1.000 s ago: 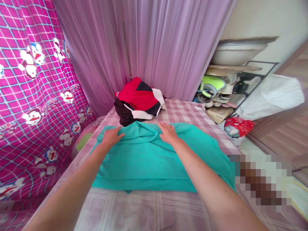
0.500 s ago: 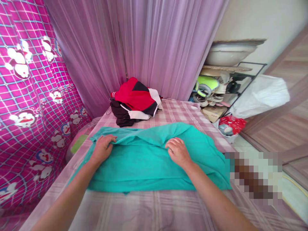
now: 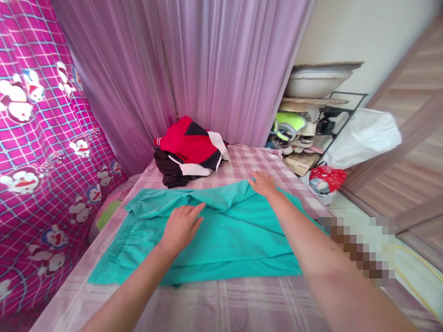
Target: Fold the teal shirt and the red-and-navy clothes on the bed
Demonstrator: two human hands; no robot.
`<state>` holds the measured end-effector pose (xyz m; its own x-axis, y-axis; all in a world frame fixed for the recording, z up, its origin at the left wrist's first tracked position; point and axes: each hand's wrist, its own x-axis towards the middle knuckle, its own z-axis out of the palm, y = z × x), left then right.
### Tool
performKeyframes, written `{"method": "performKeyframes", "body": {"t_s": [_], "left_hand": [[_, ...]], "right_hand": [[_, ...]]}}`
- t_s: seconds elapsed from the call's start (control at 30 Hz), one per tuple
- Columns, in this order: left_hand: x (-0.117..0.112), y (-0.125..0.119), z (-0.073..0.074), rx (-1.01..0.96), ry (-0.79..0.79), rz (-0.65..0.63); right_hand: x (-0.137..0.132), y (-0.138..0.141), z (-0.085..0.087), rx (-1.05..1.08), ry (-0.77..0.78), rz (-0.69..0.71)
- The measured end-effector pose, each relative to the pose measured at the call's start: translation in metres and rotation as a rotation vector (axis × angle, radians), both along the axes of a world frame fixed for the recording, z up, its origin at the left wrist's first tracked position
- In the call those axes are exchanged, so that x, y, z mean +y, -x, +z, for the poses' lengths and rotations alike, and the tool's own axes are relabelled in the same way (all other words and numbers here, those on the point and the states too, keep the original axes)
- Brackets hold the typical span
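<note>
A teal garment (image 3: 235, 235) lies spread across the bed, with a gathered, elastic-looking edge on its left side and a loose fold along its far side. My left hand (image 3: 182, 226) is over its left-middle part, fingers stretched out and thumb apart, holding nothing. Farther off, my right hand (image 3: 263, 183) rests at the garment's far edge with its fingers reaching over the cloth. Some of the garment's right part is hidden behind my right forearm.
Red, white and black clothes (image 3: 190, 147) are heaped at the bed's far end, before a purple curtain (image 3: 221, 69). Pink cartoon-print fabric (image 3: 38, 175) hangs at left. On the right are a shoe rack (image 3: 332, 138), a white bag (image 3: 367, 136) and a red bag (image 3: 328, 179).
My left hand has let go of the fold and moved right over the garment. My right hand has gone from the fold to the far edge. The view has shifted slightly.
</note>
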<state>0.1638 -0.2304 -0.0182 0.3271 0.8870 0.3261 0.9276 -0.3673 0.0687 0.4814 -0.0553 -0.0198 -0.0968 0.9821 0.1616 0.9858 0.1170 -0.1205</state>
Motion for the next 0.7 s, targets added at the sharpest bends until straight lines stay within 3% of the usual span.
{"method": "performKeyframes", "body": {"t_s": [0.13, 0.23, 0.4, 0.5, 0.6, 0.7], "left_hand": [[0.006, -0.054, -0.015, 0.004, 0.080, 0.023], [0.012, -0.074, -0.026, -0.074, 0.095, 0.076], [0.005, -0.083, -0.032, -0.314, 0.106, 0.152], [-0.012, -0.083, -0.034, -0.426, 0.143, 0.113], [-0.031, -0.081, -0.036, -0.424, 0.254, 0.021], [-0.046, -0.078, -0.031, -0.377, 0.347, -0.063]], "right_hand": [[0.021, -0.010, -0.001, 0.048, 0.132, -0.012], [0.028, -0.012, -0.002, 0.113, 0.174, 0.007], [0.025, -0.026, 0.005, 0.232, 0.188, 0.064], [0.010, -0.050, 0.007, 0.379, 0.154, 0.139], [-0.014, -0.079, -0.005, 0.576, 0.159, 0.220], [-0.037, -0.097, -0.020, 0.613, 0.172, 0.204]]}}
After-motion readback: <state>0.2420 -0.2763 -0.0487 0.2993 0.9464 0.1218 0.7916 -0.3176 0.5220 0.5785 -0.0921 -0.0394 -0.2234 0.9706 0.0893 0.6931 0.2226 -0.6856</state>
